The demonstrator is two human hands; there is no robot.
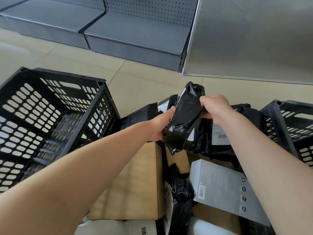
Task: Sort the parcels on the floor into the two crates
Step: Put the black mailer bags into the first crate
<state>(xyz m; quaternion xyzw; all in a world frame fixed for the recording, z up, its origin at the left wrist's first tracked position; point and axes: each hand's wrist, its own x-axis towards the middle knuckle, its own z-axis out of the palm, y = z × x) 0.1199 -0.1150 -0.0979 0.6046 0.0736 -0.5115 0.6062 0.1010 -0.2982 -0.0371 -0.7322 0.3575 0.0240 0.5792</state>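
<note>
Both hands are up over the heap of parcels, sharing one black plastic-wrapped parcel [185,116] that stands nearly upright between them. The left hand [161,123] clasps its lower left side, while the right hand [214,106] is closed around its upper right edge. Below lie a brown cardboard box [135,187], a grey box with a barcode [221,189] and more black bags. A black slotted crate [50,116] sits tilted on the left, holding wrapped parcels; a second black crate [291,126] shows at the right edge. Grey shelving [132,31] stands far across the tiled floor [84,65].
</note>
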